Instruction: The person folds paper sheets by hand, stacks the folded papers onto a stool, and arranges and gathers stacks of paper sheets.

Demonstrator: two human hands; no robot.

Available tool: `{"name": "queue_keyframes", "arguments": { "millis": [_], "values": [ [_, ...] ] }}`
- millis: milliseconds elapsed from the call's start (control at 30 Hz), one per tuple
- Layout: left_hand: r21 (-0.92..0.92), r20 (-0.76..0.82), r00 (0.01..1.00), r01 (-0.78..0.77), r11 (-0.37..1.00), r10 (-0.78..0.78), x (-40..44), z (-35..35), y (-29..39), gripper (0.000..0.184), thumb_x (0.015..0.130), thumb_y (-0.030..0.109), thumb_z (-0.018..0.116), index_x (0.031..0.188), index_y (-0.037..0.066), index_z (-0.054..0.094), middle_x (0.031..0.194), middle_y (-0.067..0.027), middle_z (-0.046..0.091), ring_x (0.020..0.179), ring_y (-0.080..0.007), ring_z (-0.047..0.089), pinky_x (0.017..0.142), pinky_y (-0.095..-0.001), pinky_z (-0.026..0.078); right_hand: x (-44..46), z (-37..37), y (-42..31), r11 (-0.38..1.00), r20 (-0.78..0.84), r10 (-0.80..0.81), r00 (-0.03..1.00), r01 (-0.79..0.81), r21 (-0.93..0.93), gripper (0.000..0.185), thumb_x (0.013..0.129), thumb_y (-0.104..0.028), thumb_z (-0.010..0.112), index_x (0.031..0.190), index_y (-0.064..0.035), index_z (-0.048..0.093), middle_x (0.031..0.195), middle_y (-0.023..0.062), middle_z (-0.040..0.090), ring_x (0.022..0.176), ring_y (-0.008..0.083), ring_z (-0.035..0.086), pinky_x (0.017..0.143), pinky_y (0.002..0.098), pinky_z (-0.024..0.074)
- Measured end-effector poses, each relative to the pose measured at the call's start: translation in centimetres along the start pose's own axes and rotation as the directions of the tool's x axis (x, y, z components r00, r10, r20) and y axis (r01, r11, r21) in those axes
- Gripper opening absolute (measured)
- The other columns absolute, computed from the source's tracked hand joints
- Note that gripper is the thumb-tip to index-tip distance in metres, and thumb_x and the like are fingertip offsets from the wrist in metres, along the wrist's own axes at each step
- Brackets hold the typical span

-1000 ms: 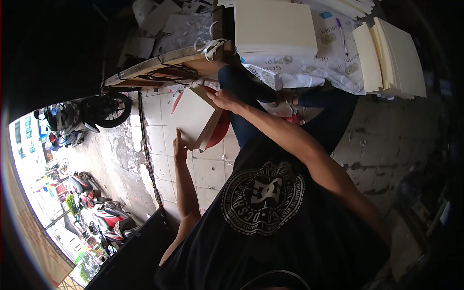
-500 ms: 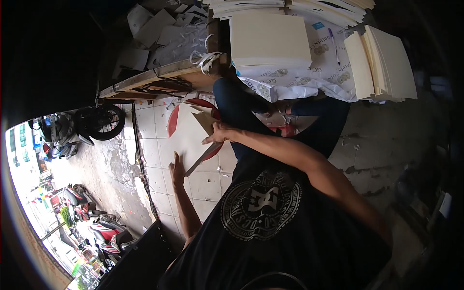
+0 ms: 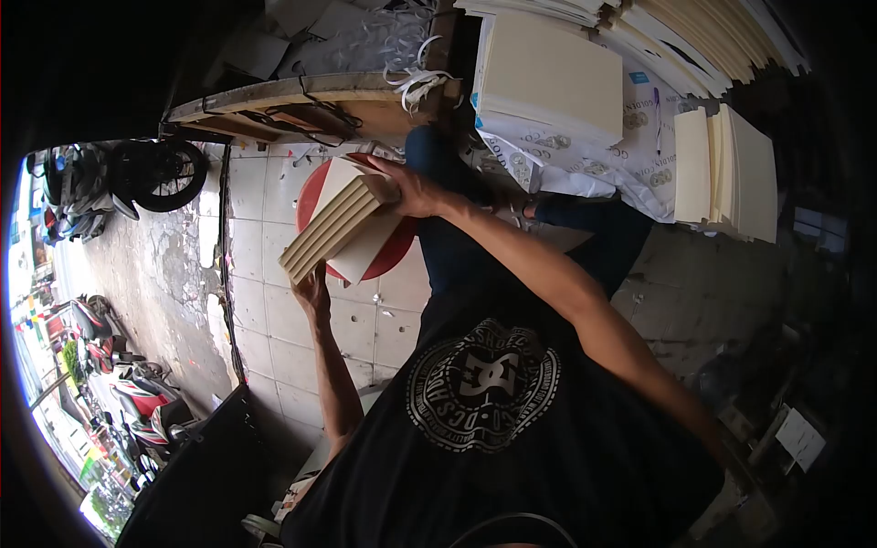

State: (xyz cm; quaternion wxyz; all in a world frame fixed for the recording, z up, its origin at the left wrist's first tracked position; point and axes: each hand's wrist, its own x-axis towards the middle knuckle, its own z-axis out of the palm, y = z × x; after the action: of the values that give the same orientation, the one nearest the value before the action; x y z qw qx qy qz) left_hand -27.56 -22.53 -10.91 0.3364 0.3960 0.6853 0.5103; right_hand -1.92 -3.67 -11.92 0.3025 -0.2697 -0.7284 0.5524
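Note:
Both hands hold a thick bundle of cream cardboard sheets [image 3: 331,226], tilted so its layered edge faces me. My left hand [image 3: 311,290] is closed around the lower left end. At the upper right end, my right hand [image 3: 407,188] grips the bundle, its thumb side near the top. Some fingers of both hands are hidden by the card. Beneath the bundle is a red round stool [image 3: 395,247], on which a pale sheet [image 3: 352,262] shows below the held card.
A table covered in printed white paper [image 3: 585,157] bears a large cream stack [image 3: 553,80], standing cards [image 3: 728,173] and a pen [image 3: 657,123]. A wooden-edged bench [image 3: 274,99] holds paper scraps. Motorbikes [image 3: 151,402] stand outside at left.
The card has gone from lying flatter over the stool to a raised, tilted bundle showing its layered edge. Both hands have shifted with it. The view has also moved.

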Motion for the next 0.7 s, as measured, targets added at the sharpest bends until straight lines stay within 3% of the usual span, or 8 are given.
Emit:
{"name": "queue_keyframes", "arguments": {
  "millis": [100,267,367,433,467,500,633,700],
  "values": [
    [-0.085,-0.023,0.999,0.03,0.996,-0.032,-0.6,1.2,1.1,0.046,0.091,0.011,0.066,0.131,-0.002,0.048,0.123,-0.0118,0.058,0.113,-0.0192,0.054,0.098,-0.0339,0.043,-0.4,1.8,-3.9,0.959,-0.041,-0.09,0.995,0.075,-0.272,0.116,0.067,-0.038,0.085,0.15,-0.0048,0.012,0.151,0.0194,0.026,0.139,0.0329,0.031,0.115,0.0409,0.0286],
    [0.028,-0.073,0.997,-0.002,1.0,0.004,-0.3,2.1,2.4,0.038,0.091,0.01,0.066,0.125,-0.001,0.055,0.115,-0.0117,0.061,0.105,-0.0188,0.058,0.092,-0.035,0.046,0.0,-4.0,-8.5,0.927,0.05,-0.013,0.999,0.03,-0.374,0.084,0.074,-0.042,0.078,0.137,-0.0002,0.043,0.14,0.0197,0.045,0.133,0.032,0.041,0.109,0.0392,0.0353],
    [0.024,-0.069,0.997,0.041,0.999,-0.04,-0.5,1.6,1.6,0.035,0.09,0.01,0.066,0.122,-0.002,0.055,0.11,-0.0105,0.063,0.102,-0.0178,0.058,0.09,-0.0338,0.047,1.1,-14.7,-16.0,0.823,-0.4,-0.262,0.878,-0.013,-0.568,0.052,0.081,-0.046,0.07,0.108,-0.0013,0.066,0.103,0.0177,0.068,0.098,0.0325,0.065,0.086,0.0407,0.0516],
    [0.017,-0.066,0.998,0.009,1.0,-0.008,-0.6,1.6,1.7,0.034,0.09,0.008,0.066,0.121,-0.003,0.055,0.11,-0.0095,0.063,0.101,-0.0169,0.058,0.089,-0.0312,0.047,2.6,-23.3,-14.0,0.593,-0.53,-0.299,0.793,-0.281,-0.755,0.04,0.085,-0.035,0.071,0.108,-0.0025,0.067,0.097,0.0132,0.071,0.093,0.0258,0.069,0.084,0.0338,0.0527],
    [0.025,-0.062,0.998,0.002,1.0,0.0,-0.5,1.5,1.5,0.034,0.09,0.007,0.066,0.121,-0.003,0.055,0.11,-0.0093,0.063,0.101,-0.0167,0.058,0.089,-0.0305,0.046,3.0,-26.7,-12.5,0.395,-0.492,-0.459,0.74,-0.326,-0.859,0.041,0.091,-0.037,0.062,0.095,0.0034,0.065,0.082,0.0199,0.069,0.078,0.0362,0.068,0.068,0.0432,0.0534],
    [0.03,-0.059,0.998,-0.008,1.0,0.009,-0.4,1.5,1.3,0.034,0.09,0.007,0.066,0.121,-0.003,0.055,0.11,-0.0092,0.063,0.101,-0.0165,0.058,0.089,-0.0299,0.046,3.6,-29.8,-13.8,0.399,-0.564,0.188,0.804,-0.588,-0.704,0.059,0.09,-0.053,0.055,0.105,0.0037,0.064,0.098,0.0269,0.066,0.092,0.0456,0.063,0.079,0.0488,0.0519],
    [-0.026,-0.055,0.998,0.007,1.0,-0.009,-0.4,1.6,1.3,0.034,0.091,0.007,0.064,0.122,-0.002,0.055,0.113,-0.0095,0.062,0.103,-0.017,0.058,0.091,-0.031,0.046,5.4,-35.4,-7.7,0.22,-0.377,0.531,0.759,-0.553,-0.804,0.09,0.089,-0.073,0.03,0.127,0.0045,0.054,0.132,0.0297,0.05,0.128,0.0414,0.044,0.108,0.0457,0.034],
    [-0.054,-0.06,0.998,0.012,0.998,-0.016,-0.6,1.8,1.2,0.034,0.092,0.008,0.064,0.122,-0.003,0.054,0.114,-0.0099,0.062,0.105,-0.0169,0.057,0.092,-0.0317,0.045,6.2,-36.1,-6.4,0.34,-0.36,0.503,0.786,-0.563,-0.753,0.096,0.087,-0.077,0.025,0.132,0.004,0.05,0.139,0.0267,0.043,0.134,0.0391,0.037,0.112,0.0439,0.0273]
  ]
}}
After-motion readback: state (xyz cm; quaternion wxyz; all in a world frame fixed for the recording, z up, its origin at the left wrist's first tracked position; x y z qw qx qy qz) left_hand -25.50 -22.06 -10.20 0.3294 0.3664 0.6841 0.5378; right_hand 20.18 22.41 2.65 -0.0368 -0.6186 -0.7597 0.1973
